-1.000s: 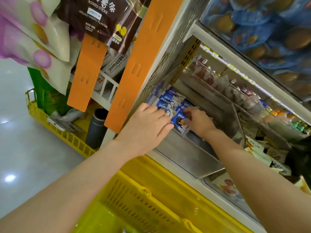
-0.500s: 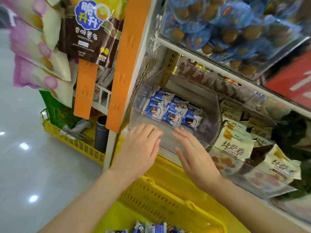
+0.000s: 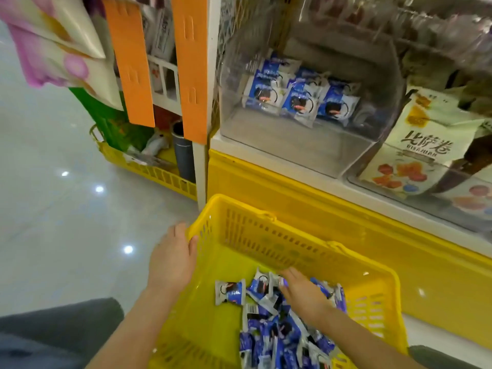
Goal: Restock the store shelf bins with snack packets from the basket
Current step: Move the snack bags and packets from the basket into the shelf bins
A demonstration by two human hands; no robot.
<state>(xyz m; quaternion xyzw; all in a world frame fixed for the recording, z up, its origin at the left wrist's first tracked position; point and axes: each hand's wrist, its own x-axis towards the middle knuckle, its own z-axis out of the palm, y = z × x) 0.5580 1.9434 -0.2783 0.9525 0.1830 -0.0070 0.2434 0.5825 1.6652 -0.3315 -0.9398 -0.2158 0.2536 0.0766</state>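
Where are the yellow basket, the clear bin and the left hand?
yellow basket (image 3: 266, 237): head view, on its far slotted wall.
clear bin (image 3: 292, 141): head view, on its bare floor.
left hand (image 3: 173, 259): head view, on its back.

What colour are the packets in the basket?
Blue and white snack packets with a dark round picture; head view shows them best.

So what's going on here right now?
A person is restocking a shelf. Their right hand lies on the pile of blue snack packets in the yellow basket, with none clearly gripped yet. Their left hand rests against the basket's left rim. The clear shelf bin holds a few packets at its back.
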